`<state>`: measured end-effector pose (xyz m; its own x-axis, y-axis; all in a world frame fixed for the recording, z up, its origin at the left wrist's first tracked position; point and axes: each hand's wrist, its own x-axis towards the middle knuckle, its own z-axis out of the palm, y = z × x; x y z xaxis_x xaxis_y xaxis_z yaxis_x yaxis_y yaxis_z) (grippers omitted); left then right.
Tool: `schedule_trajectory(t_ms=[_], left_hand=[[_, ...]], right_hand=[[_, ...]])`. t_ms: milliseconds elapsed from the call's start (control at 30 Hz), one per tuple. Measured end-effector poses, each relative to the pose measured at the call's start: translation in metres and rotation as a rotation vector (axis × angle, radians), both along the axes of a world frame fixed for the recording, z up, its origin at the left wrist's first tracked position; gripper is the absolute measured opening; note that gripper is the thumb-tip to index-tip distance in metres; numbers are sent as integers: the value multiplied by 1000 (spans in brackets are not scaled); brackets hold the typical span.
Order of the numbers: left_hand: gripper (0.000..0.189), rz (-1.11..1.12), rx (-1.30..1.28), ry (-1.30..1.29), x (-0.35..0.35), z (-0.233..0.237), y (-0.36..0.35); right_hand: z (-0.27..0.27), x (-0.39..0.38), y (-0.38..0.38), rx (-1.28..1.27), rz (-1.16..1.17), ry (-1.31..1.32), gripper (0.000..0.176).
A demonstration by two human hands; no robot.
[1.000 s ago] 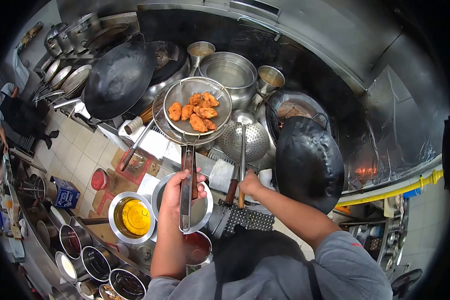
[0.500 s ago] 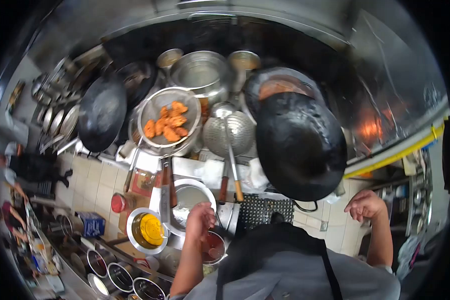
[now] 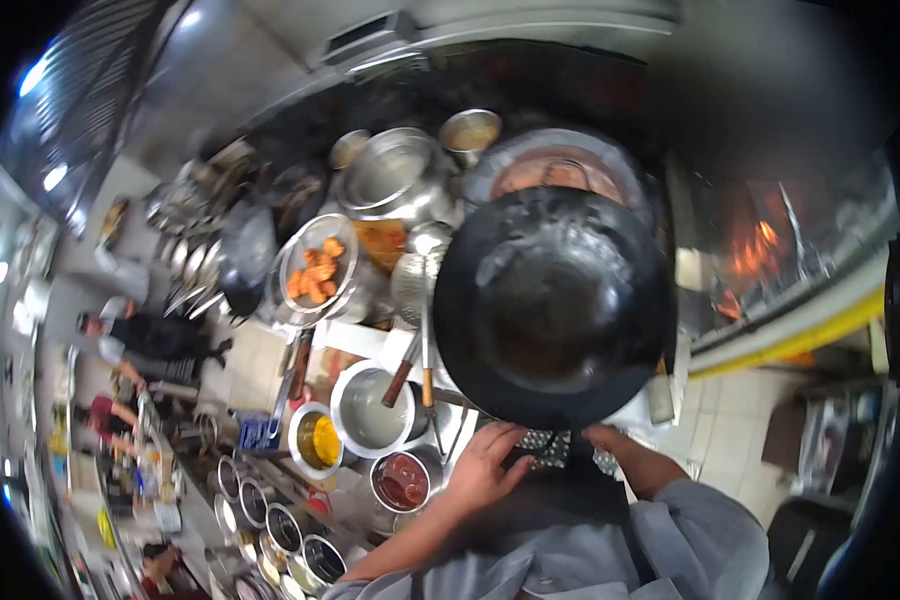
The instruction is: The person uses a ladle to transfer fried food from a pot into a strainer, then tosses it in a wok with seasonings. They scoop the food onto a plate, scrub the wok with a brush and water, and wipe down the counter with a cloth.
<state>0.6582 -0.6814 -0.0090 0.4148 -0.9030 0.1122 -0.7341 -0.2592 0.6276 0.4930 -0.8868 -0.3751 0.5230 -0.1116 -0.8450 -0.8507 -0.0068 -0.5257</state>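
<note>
A large black wok (image 3: 555, 310) sits right in front of me, its near rim just ahead of both hands. At its left near edge is my left hand (image 3: 485, 470), palm down, fingers stretched and thumb apart, holding nothing. My right hand (image 3: 618, 447) is close to the near rim on the right; its fingers are mostly hidden, and I cannot tell if they grip the wok. Left of the wok lie a ladle (image 3: 427, 350) and a perforated skimmer (image 3: 408, 285). Orange fried pieces (image 3: 317, 270) rest in a mesh strainer (image 3: 348, 235).
Pots with yellow liquid (image 3: 322, 440), red sauce (image 3: 402, 482) and cloudy liquid (image 3: 370, 400) stand to my left. A big metal pot (image 3: 395, 175) is at the back. Flames (image 3: 755, 250) show at the right, above a yellow rail (image 3: 800, 335). Other people (image 3: 155, 335) are far left.
Both hands have come in to the wok's near edge, the right from far out at the side. My view has turned, and the wok looks larger and nearer the middle.
</note>
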Motion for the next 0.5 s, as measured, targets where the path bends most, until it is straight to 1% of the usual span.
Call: schedule_trajectory(t_ms=[67, 100, 133, 167, 200, 233, 267, 333, 367, 400, 500], left_hand=[[40, 198, -46, -50, -8, -9, 19], [39, 360, -35, -137, -15, -9, 34], [39, 541, -19, -219, -26, -12, 54], [39, 662, 20, -200, -35, -21, 80], [40, 803, 51, -175, -49, -37, 109], [42, 931, 141, -84, -66, -50, 137], [44, 1104, 200, 79, -90, -59, 161], [37, 1466, 85, 118, -141, -89, 217], [33, 1622, 53, 113, -167, -97, 242], [28, 1786, 68, 87, -195, -99, 268], [22, 2293, -24, -297, -290, -104, 333]], right_hand=[[-1, 4, 1, -461, 467, -146, 43], [-2, -5, 0, -476, 562, -179, 43], [-8, -21, -1, -506, 723, -262, 42], [-9, -27, -9, -530, 902, -355, 41], [-5, -11, -26, -550, 1101, -457, 41], [-5, 1, -38, -536, 1240, -517, 41], [-3, 16, -52, -514, 1337, -537, 40], [4, 52, -70, -472, 1456, -511, 39], [11, 72, -73, -459, 1487, -477, 38], [16, 88, -68, -446, 1470, -424, 37], [38, 125, -39, -427, 1363, -279, 36]])
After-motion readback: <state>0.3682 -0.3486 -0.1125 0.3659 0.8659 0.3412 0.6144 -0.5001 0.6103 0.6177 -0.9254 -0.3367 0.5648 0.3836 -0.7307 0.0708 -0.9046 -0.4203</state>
